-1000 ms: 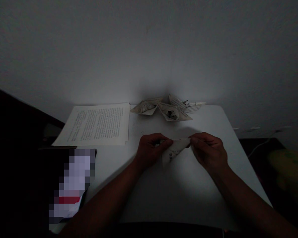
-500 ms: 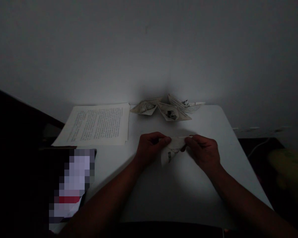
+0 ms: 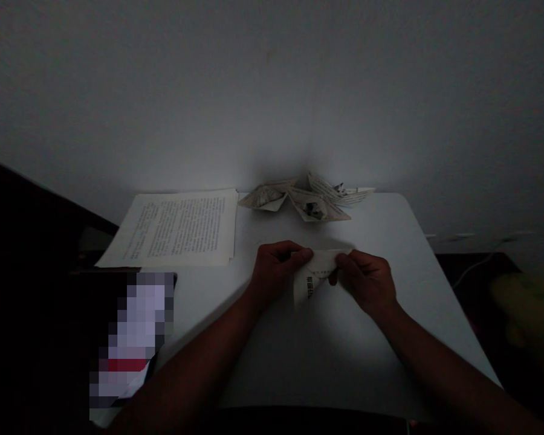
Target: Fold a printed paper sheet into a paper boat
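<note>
A folded piece of printed paper (image 3: 323,262) is held up just above the table between both hands, its lower left corner hanging down. My left hand (image 3: 278,266) pinches its upper left edge between thumb and fingers. At the upper right edge, my right hand (image 3: 367,278) has the paper gripped the same way, with a fingertip showing below. Behind the hands stand three folded paper boats made of printed sheets: one at the left (image 3: 265,197), one at the front (image 3: 317,208) and one at the back right (image 3: 344,192).
A stack of printed sheets (image 3: 172,229) lies at the table's back left. In front of it is a device with a blurred screen (image 3: 136,332), near my left forearm. The white table (image 3: 390,229) meets a plain wall (image 3: 272,90). A yellowish object (image 3: 526,302) lies beyond the right edge.
The right hand has shifted slightly left along the paper, and the paper's upper right corner now shows more. My left hand stays nearly in place; the printed characters face me a little more.
</note>
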Action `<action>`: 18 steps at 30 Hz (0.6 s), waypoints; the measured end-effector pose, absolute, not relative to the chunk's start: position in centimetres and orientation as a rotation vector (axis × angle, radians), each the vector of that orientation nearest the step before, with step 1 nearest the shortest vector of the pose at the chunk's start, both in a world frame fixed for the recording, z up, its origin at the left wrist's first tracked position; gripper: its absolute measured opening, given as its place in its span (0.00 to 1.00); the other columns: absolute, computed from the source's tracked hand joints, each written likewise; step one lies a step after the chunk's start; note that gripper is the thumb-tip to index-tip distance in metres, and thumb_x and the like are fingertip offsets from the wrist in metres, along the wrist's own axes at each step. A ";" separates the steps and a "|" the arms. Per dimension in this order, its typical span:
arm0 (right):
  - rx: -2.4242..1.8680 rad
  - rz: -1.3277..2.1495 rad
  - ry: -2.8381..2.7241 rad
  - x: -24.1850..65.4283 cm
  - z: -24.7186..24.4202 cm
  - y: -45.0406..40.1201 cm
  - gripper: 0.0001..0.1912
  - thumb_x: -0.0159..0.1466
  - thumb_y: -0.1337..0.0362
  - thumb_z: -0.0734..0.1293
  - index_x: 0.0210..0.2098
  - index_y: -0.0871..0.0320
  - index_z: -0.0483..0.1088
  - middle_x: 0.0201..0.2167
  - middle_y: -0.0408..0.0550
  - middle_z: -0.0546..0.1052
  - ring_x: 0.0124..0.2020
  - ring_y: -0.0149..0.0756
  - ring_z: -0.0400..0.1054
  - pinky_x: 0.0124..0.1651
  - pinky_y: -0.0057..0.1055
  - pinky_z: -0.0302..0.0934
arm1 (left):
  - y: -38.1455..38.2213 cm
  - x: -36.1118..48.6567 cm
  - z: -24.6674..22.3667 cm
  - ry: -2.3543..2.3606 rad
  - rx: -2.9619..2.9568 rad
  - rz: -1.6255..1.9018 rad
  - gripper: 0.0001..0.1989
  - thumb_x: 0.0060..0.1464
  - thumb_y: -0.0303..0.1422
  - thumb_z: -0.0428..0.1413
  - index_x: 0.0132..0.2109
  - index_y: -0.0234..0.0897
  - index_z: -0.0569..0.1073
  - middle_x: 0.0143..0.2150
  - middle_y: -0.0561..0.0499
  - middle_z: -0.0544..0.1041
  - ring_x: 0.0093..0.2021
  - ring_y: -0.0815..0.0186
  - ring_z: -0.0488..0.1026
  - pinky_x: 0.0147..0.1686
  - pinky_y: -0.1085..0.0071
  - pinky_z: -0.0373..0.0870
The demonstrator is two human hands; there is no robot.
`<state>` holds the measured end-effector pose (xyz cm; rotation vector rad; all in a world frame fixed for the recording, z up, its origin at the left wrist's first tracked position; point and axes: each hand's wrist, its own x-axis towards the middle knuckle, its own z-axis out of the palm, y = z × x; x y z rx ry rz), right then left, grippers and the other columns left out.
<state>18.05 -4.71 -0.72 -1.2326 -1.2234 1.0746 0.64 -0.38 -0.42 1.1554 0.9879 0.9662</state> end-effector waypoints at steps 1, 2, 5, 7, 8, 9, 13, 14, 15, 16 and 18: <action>-1.242 1.070 -1.223 18.0 -0.7 -4.8 0.21 0.61 0.53 0.67 0.17 0.58 0.70 0.13 0.42 0.69 0.16 0.26 0.60 0.19 0.26 0.55 | -0.4 0.7 -0.4 0.993 1.151 0.963 0.15 0.44 0.42 0.64 0.26 0.32 0.77 0.18 0.55 0.70 0.18 0.74 0.62 0.18 0.76 0.57; -1.253 1.058 -1.217 18.0 -0.6 -4.8 0.21 0.60 0.53 0.67 0.16 0.58 0.69 0.13 0.41 0.69 0.15 0.26 0.59 0.19 0.26 0.55 | -0.4 0.7 -0.4 0.996 1.145 0.958 0.15 0.44 0.42 0.64 0.26 0.32 0.77 0.18 0.55 0.70 0.18 0.74 0.62 0.18 0.76 0.57; -1.289 1.007 -1.188 18.1 -0.7 -5.0 0.21 0.59 0.54 0.68 0.15 0.58 0.68 0.12 0.41 0.68 0.13 0.25 0.57 0.17 0.25 0.52 | -0.5 0.9 -0.4 0.990 1.127 0.939 0.15 0.43 0.42 0.64 0.26 0.32 0.77 0.19 0.55 0.70 0.19 0.74 0.63 0.19 0.76 0.57; -1.298 0.991 -1.169 18.1 -0.9 -5.0 0.20 0.59 0.55 0.69 0.15 0.58 0.68 0.12 0.41 0.69 0.13 0.25 0.57 0.16 0.25 0.51 | -0.6 1.0 -0.3 0.983 1.117 0.935 0.15 0.43 0.42 0.64 0.26 0.31 0.77 0.18 0.55 0.70 0.19 0.74 0.62 0.18 0.77 0.56; -1.296 0.996 -1.164 18.1 -0.9 -5.0 0.20 0.59 0.55 0.69 0.15 0.58 0.68 0.11 0.41 0.69 0.13 0.24 0.57 0.16 0.24 0.51 | -0.6 1.0 -0.3 0.983 1.107 0.935 0.15 0.43 0.42 0.64 0.25 0.31 0.76 0.18 0.55 0.70 0.18 0.75 0.62 0.18 0.77 0.56; -1.292 1.006 -1.160 18.1 -0.9 -4.9 0.20 0.59 0.54 0.69 0.15 0.58 0.68 0.11 0.41 0.69 0.13 0.24 0.57 0.16 0.24 0.51 | -0.6 1.1 -0.2 0.985 1.095 0.933 0.15 0.43 0.42 0.64 0.25 0.31 0.76 0.18 0.55 0.69 0.18 0.75 0.62 0.18 0.77 0.56; -1.275 1.078 -1.193 17.9 -0.7 -4.7 0.22 0.58 0.52 0.69 0.14 0.58 0.67 0.12 0.43 0.70 0.14 0.26 0.61 0.17 0.25 0.55 | -0.6 1.0 0.0 0.997 1.047 0.939 0.15 0.42 0.40 0.65 0.24 0.31 0.75 0.18 0.55 0.70 0.18 0.74 0.62 0.18 0.76 0.58; -1.274 1.104 -1.211 17.8 -0.7 -4.7 0.22 0.57 0.51 0.69 0.14 0.58 0.67 0.12 0.43 0.71 0.14 0.27 0.62 0.18 0.25 0.56 | -0.6 1.0 0.0 0.997 1.037 0.941 0.15 0.42 0.40 0.65 0.24 0.31 0.75 0.18 0.55 0.70 0.18 0.74 0.63 0.18 0.76 0.58; -1.274 1.129 -1.225 17.7 -0.7 -4.7 0.22 0.57 0.51 0.69 0.14 0.58 0.68 0.12 0.44 0.71 0.15 0.27 0.62 0.18 0.25 0.57 | -0.6 1.0 -0.1 0.997 1.028 0.940 0.15 0.42 0.40 0.65 0.24 0.31 0.75 0.18 0.55 0.71 0.18 0.74 0.63 0.18 0.76 0.59; -1.275 1.152 -1.234 17.7 -0.7 -4.8 0.22 0.57 0.51 0.69 0.14 0.59 0.68 0.12 0.44 0.71 0.14 0.27 0.63 0.18 0.25 0.57 | -0.5 0.9 -0.1 0.999 1.021 0.940 0.15 0.42 0.40 0.65 0.24 0.31 0.75 0.18 0.55 0.71 0.17 0.74 0.63 0.18 0.76 0.59; -1.284 1.171 -1.232 17.6 -0.8 -4.9 0.21 0.57 0.52 0.70 0.15 0.59 0.69 0.12 0.44 0.71 0.14 0.26 0.62 0.17 0.25 0.57 | -0.5 1.0 -0.1 1.005 1.022 0.936 0.15 0.42 0.40 0.65 0.24 0.31 0.75 0.18 0.55 0.71 0.17 0.74 0.63 0.18 0.76 0.59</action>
